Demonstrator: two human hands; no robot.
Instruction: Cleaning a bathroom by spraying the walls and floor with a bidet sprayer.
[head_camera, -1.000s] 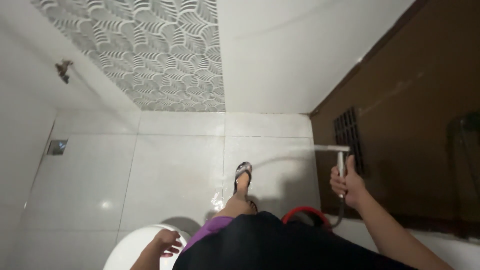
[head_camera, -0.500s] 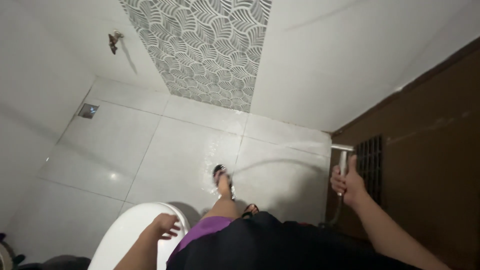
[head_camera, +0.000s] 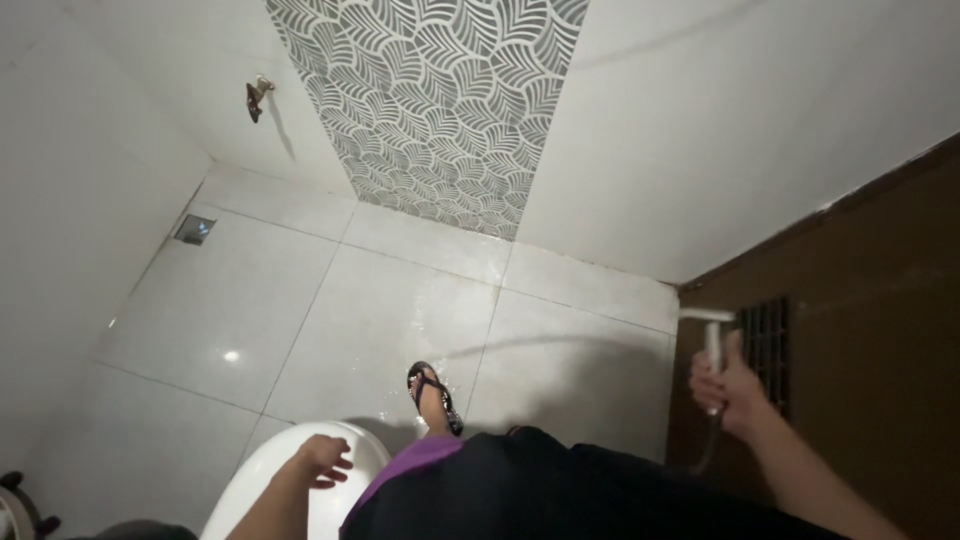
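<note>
White hand sprayer (head_camera: 712, 338) stood at the right by the brown door (head_camera: 860, 330), right hand (head_camera: 730, 385) with fingers wrapped round its handle, left hand (head_camera: 322, 460) with fingers loosely spread over the white toilet lid (head_camera: 250, 495), sandalled foot (head_camera: 432, 395) on the wet tiled floor (head_camera: 350, 310).

A white tiled floor (head_camera: 300, 300) with a square metal drain (head_camera: 194, 229) near the left wall. A leaf-patterned grey wall panel (head_camera: 440, 110) rises behind. A brown door (head_camera: 860, 260) with a vent grille (head_camera: 768, 345) stands right.
</note>
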